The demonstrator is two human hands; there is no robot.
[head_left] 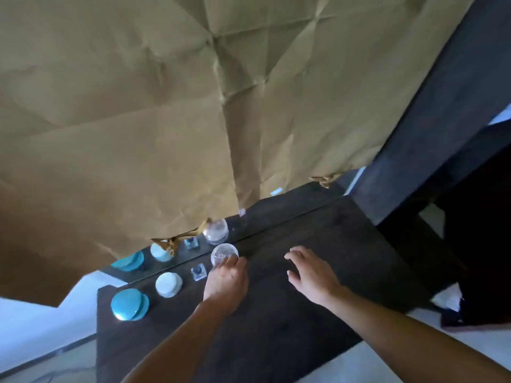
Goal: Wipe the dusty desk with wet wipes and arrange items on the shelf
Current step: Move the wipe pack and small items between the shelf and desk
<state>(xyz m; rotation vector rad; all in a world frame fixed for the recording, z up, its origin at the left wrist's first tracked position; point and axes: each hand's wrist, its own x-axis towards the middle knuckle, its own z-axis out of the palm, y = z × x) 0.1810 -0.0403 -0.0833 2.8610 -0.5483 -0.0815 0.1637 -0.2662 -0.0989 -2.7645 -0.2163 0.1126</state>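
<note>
A dark worktop (pixel 276 313) runs along a mirror strip, whose upper part is covered by creased brown paper (pixel 166 106). At the far left of the worktop sits a round teal jar (pixel 129 304), and just beside it a white round jar (pixel 168 284). Next comes a small clear square bottle with a dark cap (pixel 199 271), standing upright between the white jar and the left hand. A clear glass jar (pixel 223 253) stands at the back edge by the mirror — all four things show again as reflections behind them. The left hand (pixel 226 283) reaches forward with its fingers touching the near side of the glass jar; its grip is loosely curled around that side, though whether it truly clasps the jar cannot be told. Well apart to the right, the right hand (pixel 309 272) hovers palm-down over bare worktop — fingers spread, grip empty. A dark upright panel (pixel 428 120) rises at the far right.
</note>
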